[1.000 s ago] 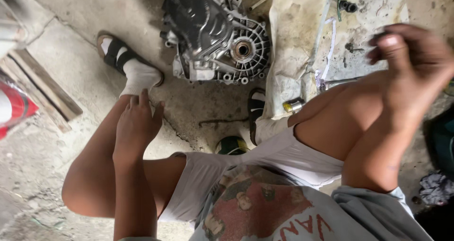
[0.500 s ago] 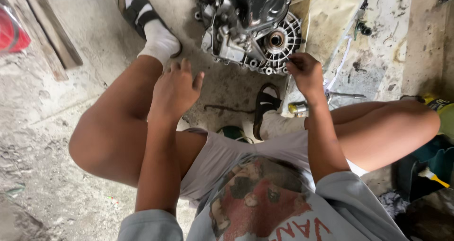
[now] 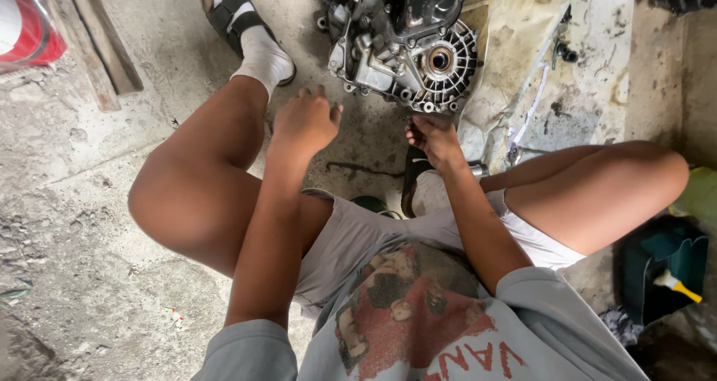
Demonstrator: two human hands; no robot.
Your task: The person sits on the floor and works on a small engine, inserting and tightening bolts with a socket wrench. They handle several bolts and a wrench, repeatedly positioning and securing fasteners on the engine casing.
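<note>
Below the upright gearbox housing point(image 3: 403, 45), round flange facing up, both hands point(image 3: 305, 123) loosely open, empty.

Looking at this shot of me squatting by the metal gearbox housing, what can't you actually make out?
Head view only:
- Right hand: fingertips reach the lower rim of the gearbox housing; whether they pinch anything is too small to tell.
- Left hand: palm faces down, so anything under it is hidden.
- Housing top: cut off by the upper edge.
- Right foot: mostly hidden behind the right forearm.
- Red object: cut off at the left edge.
</note>
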